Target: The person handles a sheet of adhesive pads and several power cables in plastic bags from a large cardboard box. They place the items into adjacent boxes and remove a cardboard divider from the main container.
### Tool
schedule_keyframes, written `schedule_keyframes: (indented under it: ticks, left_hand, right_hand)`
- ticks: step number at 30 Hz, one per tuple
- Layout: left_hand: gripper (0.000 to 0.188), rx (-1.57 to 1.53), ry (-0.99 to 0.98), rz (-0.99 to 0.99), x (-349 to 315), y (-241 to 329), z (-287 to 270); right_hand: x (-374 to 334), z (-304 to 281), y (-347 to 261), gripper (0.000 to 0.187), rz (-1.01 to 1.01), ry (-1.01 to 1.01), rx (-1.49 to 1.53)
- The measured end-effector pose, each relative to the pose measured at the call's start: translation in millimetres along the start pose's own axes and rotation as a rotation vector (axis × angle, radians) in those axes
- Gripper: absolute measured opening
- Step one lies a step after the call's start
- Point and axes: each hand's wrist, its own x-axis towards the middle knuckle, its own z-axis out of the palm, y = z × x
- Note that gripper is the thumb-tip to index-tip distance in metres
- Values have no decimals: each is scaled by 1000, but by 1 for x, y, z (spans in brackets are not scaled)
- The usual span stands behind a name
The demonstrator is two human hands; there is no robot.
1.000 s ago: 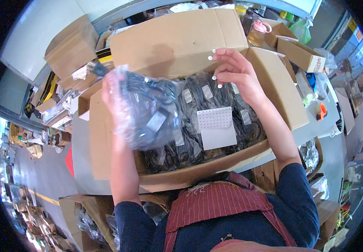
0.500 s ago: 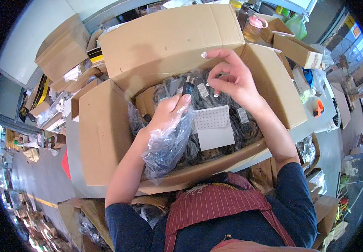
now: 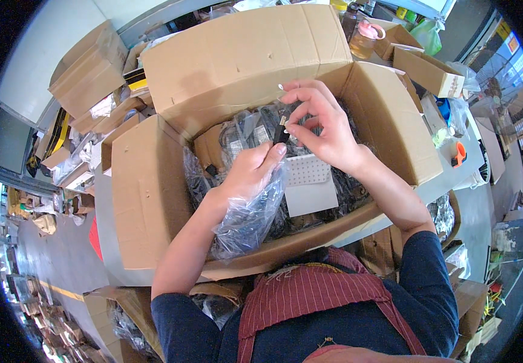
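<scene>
My left hand [image 3: 250, 172] is closed around a black cable plug [image 3: 281, 134] with a metal tip, which points up and away from me. A clear plastic bag [image 3: 250, 227] hangs from the same hand over dark cable. My right hand [image 3: 322, 124] is at the plug's tip, thumb and a finger pinched close against it; a tiny white piece shows there. Another small white bit sits on a raised fingertip. Below the hands, a white card [image 3: 311, 196] with a dotted sheet [image 3: 307, 171] lies on bagged black cables [image 3: 246, 130] inside an open cardboard box [image 3: 146, 199].
The box's flaps stand out around it on a grey table [image 3: 111, 242]. Behind to the right are a pink-lidded jug [image 3: 365, 41] and small cartons [image 3: 428, 72]. An orange-handled tool [image 3: 459, 155] lies at right. More cartons [image 3: 89, 60] are stacked at the left.
My right hand has come down and left from above the cables to the plug, its fingers closing there. My left hand has shifted slightly right with the plug and bag.
</scene>
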Motion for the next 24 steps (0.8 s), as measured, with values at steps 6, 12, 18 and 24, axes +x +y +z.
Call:
schedule_keyframes:
  ticks: [6, 12, 18, 24]
  left_hand:
    - [46, 1, 10, 33, 2, -7, 1]
    - [48, -35, 15, 7, 1, -6, 2]
    - [44, -46, -4, -46, 0, 0, 1]
    - [51, -14, 21, -1, -1, -4, 2]
  right_hand:
    - [-2, 4, -2, 41, -38, 13, -54]
    - [-2, 4, -5, 41, -53, 9, -102]
    - [-3, 3, -7, 42, -48, 2, -133]
    - [-5, 5, -8, 43, -26, -15, -139]
